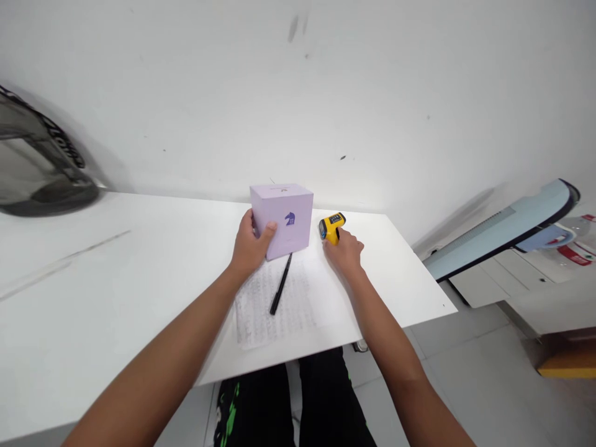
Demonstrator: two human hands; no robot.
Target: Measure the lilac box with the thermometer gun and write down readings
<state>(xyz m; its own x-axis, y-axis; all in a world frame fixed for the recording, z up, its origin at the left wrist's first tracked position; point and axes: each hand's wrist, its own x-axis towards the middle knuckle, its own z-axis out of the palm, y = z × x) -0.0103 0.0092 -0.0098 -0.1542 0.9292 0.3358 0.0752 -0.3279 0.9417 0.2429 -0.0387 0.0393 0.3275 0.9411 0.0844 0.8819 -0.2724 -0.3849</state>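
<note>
My left hand (252, 243) grips the left side of a lilac cardboard box (295, 217) with a dark horse-head logo, its thumb on the front face. To the right of the box, my right hand (344, 249) is wrapped round the handle of a yellow and black infrared thermometer gun (333, 222), whose nose points left. Below the box lies a black pen (280, 287), slanting across a printed sheet of paper (261, 320). Whether the box rests on the table or is slightly raised, I cannot tell.
The white table (139, 298) meets a marked white wall (223, 99) at the back. A dark, partly see-through bag (37, 161) stands at the far left. Beyond the right edge are a pale blue panel (503, 230), plastic bottles (577, 242) and white drawers (498, 276).
</note>
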